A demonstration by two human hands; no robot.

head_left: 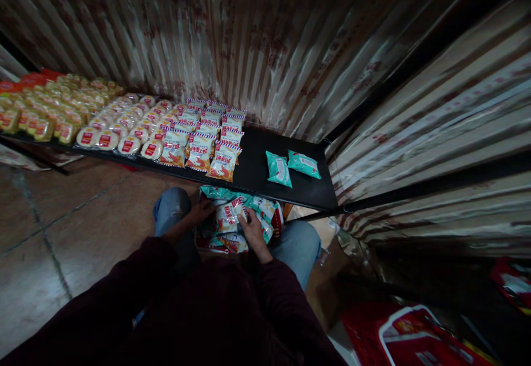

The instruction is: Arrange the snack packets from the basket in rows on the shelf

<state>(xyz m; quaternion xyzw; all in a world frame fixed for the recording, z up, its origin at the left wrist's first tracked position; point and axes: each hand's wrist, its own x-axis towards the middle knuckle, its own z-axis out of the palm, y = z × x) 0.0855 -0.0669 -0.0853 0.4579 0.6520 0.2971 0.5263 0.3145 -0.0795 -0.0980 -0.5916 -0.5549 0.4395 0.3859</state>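
Between my knees sits a red box [277, 218] full of snack packets. My right hand [251, 231] is closed around an orange and white snack packet [229, 216] at the top of the pile. My left hand [201, 211] rests on the left side of the same pile, fingers curled onto the packets. Teal packets [219, 193] lie along the box's far side. Just beyond is a low black shelf [257, 167] with rows of orange and white packets [207, 142] on it. Two teal packets [291, 167] lie flat near its right end.
Further left the shelf carries rows of round red-labelled packets [120, 131] and yellow packets [50, 111]. Corrugated metal sheeting [257, 40] backs the shelf and runs along the right. Red bags [409, 335] lie on the floor at lower right. Tiled floor [62, 217] is at left.
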